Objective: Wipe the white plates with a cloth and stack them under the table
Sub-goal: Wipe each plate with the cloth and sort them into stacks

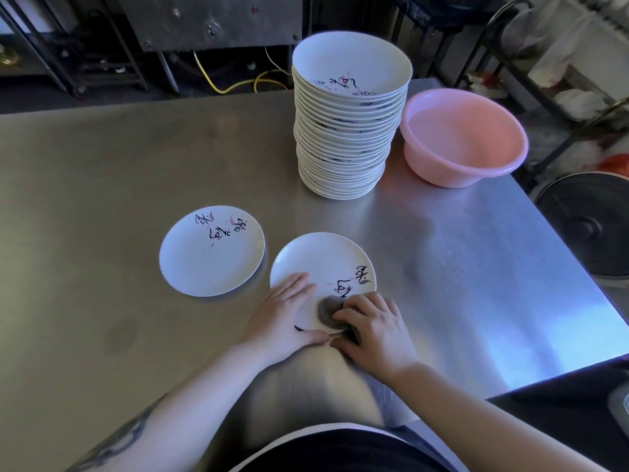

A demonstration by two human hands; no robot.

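A white plate [326, 260] with black brush writing lies on the steel table [102, 185] near its front edge. My left hand [286, 315] holds the plate's near left rim, fingers flat on top and thumb along the near edge. My right hand [371, 328] presses a small grey cloth [326, 311] onto the plate's near part, fingers curled round it. A second white plate [211, 252] lies flat to the left, apart from the first. A tall stack of white plates [343, 131] stands further back.
A pink plastic basin [466, 137] sits right of the stack near the table's right edge. A dark round drum [589, 226] stands on the floor beyond that edge. Metal frames and yellow cables lie behind the table.
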